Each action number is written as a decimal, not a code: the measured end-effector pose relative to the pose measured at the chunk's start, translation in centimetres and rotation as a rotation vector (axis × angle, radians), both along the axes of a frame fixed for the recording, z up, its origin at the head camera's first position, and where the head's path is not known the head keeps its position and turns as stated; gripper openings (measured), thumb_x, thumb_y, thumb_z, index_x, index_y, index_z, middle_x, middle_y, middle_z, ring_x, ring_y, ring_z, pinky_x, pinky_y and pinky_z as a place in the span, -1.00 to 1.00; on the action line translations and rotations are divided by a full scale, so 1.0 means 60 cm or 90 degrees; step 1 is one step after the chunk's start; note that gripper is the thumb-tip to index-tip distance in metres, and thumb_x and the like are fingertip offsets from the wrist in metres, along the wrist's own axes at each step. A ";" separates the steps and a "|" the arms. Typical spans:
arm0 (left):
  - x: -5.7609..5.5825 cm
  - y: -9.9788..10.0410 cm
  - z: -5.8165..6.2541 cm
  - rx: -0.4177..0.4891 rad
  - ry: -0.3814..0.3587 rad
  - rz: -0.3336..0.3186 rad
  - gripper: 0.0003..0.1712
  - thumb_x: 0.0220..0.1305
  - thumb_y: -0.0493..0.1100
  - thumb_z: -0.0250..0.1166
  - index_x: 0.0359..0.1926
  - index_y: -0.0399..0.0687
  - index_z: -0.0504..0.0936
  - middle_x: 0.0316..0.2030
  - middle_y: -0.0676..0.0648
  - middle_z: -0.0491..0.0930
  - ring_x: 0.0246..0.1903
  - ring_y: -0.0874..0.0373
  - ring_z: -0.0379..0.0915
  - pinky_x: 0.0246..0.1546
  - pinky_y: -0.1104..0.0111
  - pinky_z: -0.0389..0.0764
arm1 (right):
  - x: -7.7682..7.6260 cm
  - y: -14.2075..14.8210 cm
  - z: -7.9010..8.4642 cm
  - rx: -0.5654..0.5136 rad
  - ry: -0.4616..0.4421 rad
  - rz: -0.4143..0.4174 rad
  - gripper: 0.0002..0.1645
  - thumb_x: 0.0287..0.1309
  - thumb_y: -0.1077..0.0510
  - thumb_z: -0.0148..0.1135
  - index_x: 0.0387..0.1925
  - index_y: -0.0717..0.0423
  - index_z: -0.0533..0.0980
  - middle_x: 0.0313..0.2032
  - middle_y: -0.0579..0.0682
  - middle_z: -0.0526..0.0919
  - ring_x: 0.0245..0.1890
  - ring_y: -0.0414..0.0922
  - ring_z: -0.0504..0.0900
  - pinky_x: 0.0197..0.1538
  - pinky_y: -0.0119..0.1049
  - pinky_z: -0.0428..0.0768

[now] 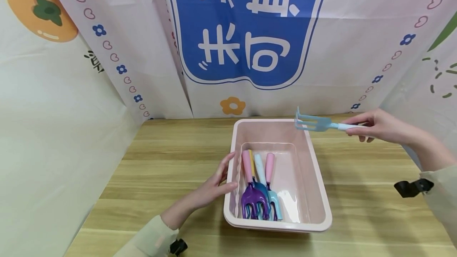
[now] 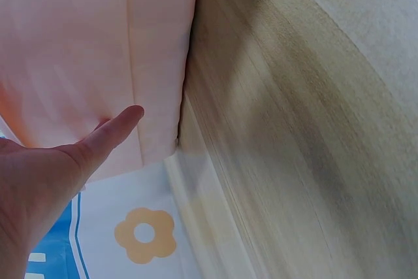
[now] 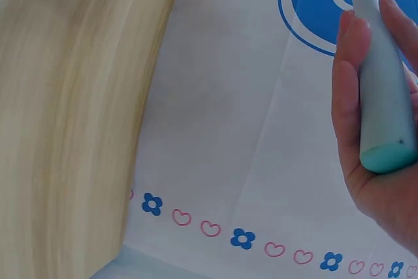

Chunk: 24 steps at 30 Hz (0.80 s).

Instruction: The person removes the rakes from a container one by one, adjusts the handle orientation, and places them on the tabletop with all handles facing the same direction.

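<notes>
A light-blue hand rake (image 1: 317, 124) with a pale handle is held in the air by my right hand (image 1: 380, 128). Its tines point left, over the back right corner of a pale pink plastic bin (image 1: 317, 177). In the right wrist view, fingers and thumb wrap the rake's handle (image 3: 385, 89). My left hand (image 1: 214, 183) holds the bin's left rim, thumb over the edge; in the left wrist view a finger (image 2: 121, 129) lies along the outer wall. Inside the bin, a purple garden fork (image 1: 255, 199) with a pink handle lies over several other small garden tools (image 1: 273, 197).
The bin stands on a wood-grain table (image 1: 160, 173). A printed white cloth (image 1: 150, 50) hangs behind the table and along both sides, with a large blue panel (image 1: 250, 66) at the back. Dark clips (image 1: 414, 187) sit at both sleeve cuffs.
</notes>
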<state>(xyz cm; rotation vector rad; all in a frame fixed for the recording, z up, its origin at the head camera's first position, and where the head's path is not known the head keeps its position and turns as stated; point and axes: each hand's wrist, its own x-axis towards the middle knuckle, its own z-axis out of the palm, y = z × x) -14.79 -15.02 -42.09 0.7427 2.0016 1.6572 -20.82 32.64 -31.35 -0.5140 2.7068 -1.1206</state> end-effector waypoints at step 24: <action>0.002 0.001 0.001 -0.005 0.012 0.006 -0.07 0.40 -0.08 0.13 0.53 0.16 -0.30 0.47 -0.33 -0.18 0.40 -0.26 -0.11 0.27 0.05 0.21 | -0.023 0.014 -0.189 -0.178 0.025 -0.183 -0.41 0.42 0.07 0.07 0.39 0.12 0.27 -0.15 -0.12 0.52 -0.39 -0.23 0.51 -0.48 -0.36 0.50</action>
